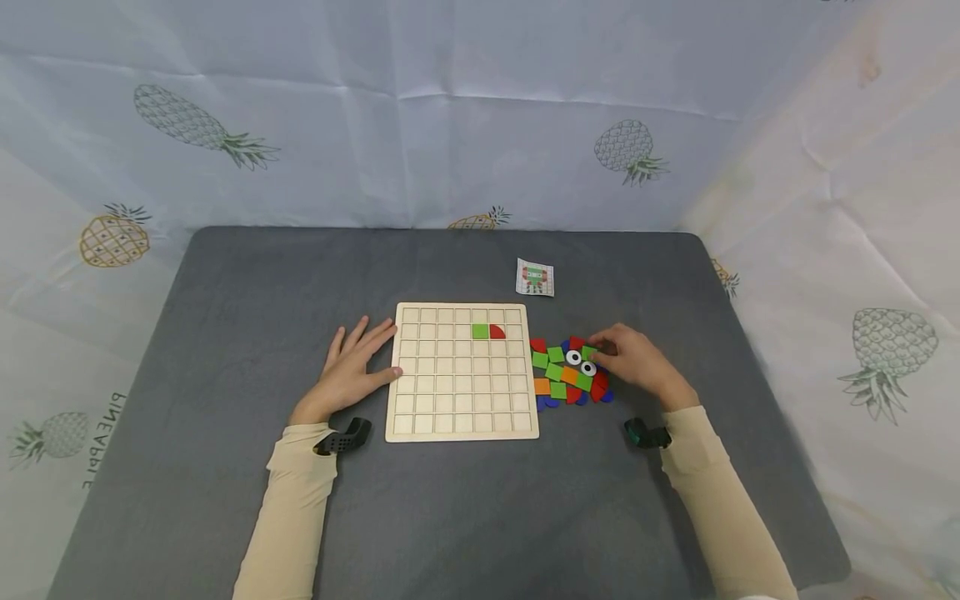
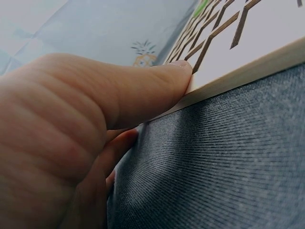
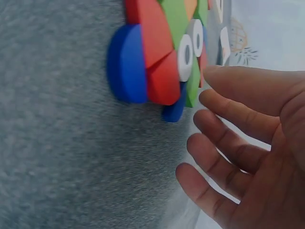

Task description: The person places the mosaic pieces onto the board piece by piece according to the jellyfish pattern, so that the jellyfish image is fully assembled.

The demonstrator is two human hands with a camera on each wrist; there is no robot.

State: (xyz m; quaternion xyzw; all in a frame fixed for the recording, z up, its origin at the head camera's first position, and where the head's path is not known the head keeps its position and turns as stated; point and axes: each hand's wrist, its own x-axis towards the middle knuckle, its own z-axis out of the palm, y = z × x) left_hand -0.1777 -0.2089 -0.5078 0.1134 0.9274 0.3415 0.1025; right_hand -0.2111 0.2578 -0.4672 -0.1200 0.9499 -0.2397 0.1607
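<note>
A pale wooden grid board point(image 1: 462, 375) lies on the grey table, with a green square tile point(image 1: 480, 332) and a red quarter-round tile point(image 1: 497, 332) in its upper rows. My left hand point(image 1: 348, 375) rests at the board's left edge, fingers spread. In the left wrist view its thumb point(image 2: 157, 88) presses the board's rim. Over the right end of a pile of coloured tiles point(image 1: 558, 371), my right hand point(image 1: 636, 360) pinches a green square tile point(image 1: 589, 353) between thumb and index finger. Its other fingers are loosely bent. Two white eye discs point(image 1: 573, 357) lie beside that tile.
Behind the board's right corner lies a small card point(image 1: 535, 277) with a printed coloured figure on a grid. The pile holds red, green, orange and blue tiles close to the board's right edge. A pineapple-print cloth point(image 1: 480, 117) hangs behind the table.
</note>
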